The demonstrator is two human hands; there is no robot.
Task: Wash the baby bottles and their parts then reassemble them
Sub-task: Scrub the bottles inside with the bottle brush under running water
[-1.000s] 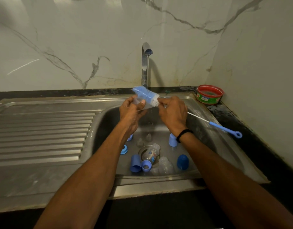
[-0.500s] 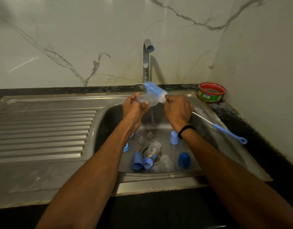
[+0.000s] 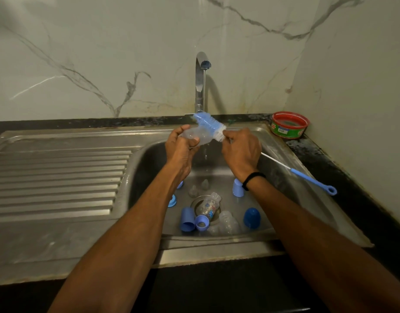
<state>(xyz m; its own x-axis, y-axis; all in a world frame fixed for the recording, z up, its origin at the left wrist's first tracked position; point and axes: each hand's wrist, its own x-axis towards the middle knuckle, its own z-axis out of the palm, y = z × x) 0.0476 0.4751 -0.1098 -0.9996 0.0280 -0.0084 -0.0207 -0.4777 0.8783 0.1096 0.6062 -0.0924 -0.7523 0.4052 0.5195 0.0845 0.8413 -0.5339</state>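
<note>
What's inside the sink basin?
Visible: blue caps, two clear nipples, a printed bottle lying over the drain, a clear bottle beside it. The left forearm covers part of the left floor.

Wall [image 3: 104, 53]: white marble, grey veining.
Tap [image 3: 199, 91]: polished silver, blue nozzle tip.
Sink [image 3: 149, 154]: grey steel.
Drainboard [image 3: 59, 177]: same grey, with a pattern of parallel ridges.
Desk [image 3: 318, 159]: black, pale speckling.
Brush [image 3: 209, 125]: blue bristles, white at the base, white stem, blue grip.
Held bottle [image 3: 195, 137]: clear.
Tub [image 3: 289, 125]: red rim, green band, small white label.
Wristband [image 3: 253, 178]: black.
In the basin: 1 dark blue cap [image 3: 252, 218], 1 pale blue cap [image 3: 238, 188], 1 mid-blue sleeve [image 3: 187, 219], and 1 printed bottle [image 3: 209, 205], clear with blue and red markings.
</note>
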